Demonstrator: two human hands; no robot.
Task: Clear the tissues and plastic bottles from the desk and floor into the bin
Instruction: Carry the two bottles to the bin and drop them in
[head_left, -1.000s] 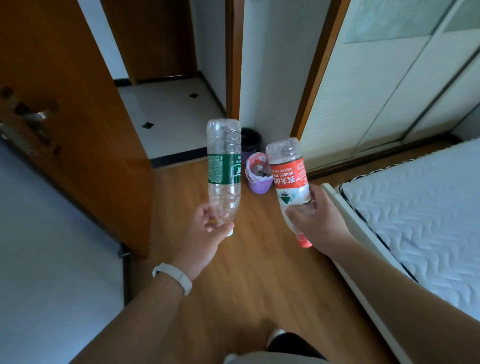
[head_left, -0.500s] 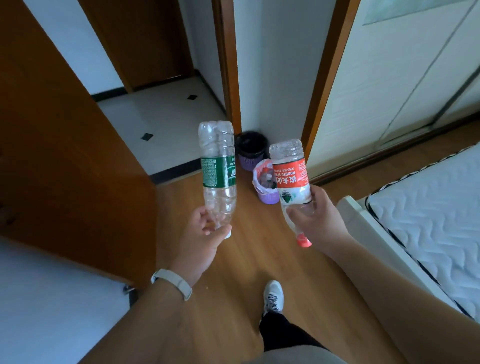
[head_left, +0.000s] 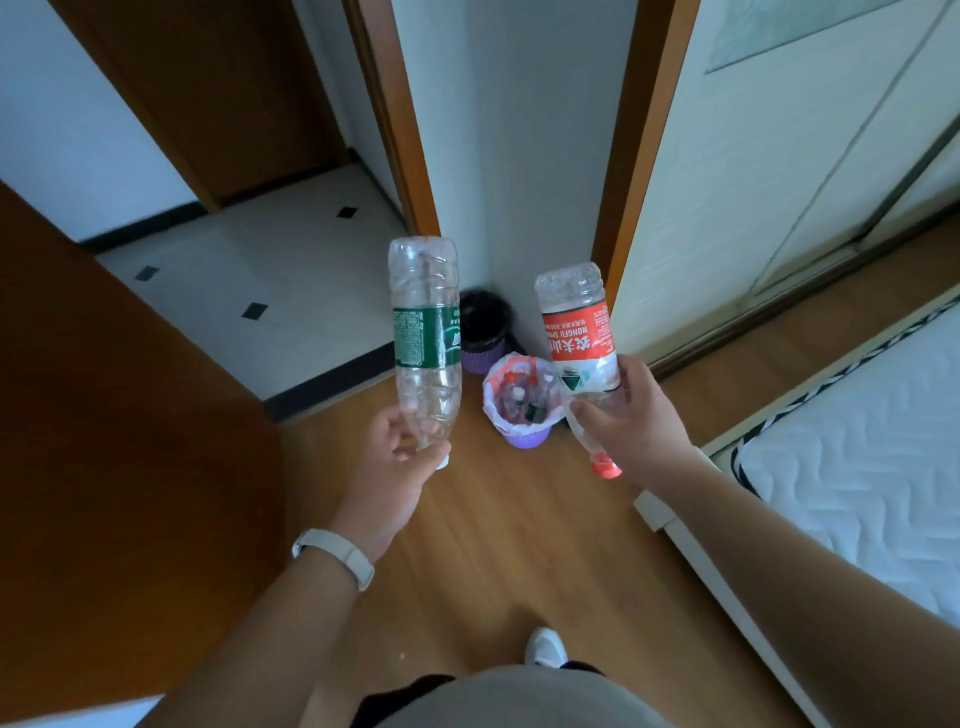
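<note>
I grip the green bottle (head_left: 426, 332) in my left hand (head_left: 400, 452), fingers curled round its neck end, with the cap pointing down. My right hand (head_left: 628, 421) wraps the red bottle (head_left: 579, 338) the same way, and its red cap pokes out below my palm. Both bottles look empty. I hold them in the air on my side of the bin (head_left: 524, 440), the green one to its left and the red one to its right. Neither is in it yet.

The bin is purple with a white liner (head_left: 491, 387) folded over its rim. Inside I can make out several bottles standing close together, with red, white and dark caps showing. I cannot pick out any tissues among them. So I judge that part of the clearing is done and that these two bottles are the load in hand, waiting to be dropped. The pile sits fairly high, so space may be tight.

Just behind the bin, in the wall corner, stands a dark bin (head_left: 483, 332). Its inside is too dim to read.

The desk is out of view, so I cannot tell what is left there.
</note>
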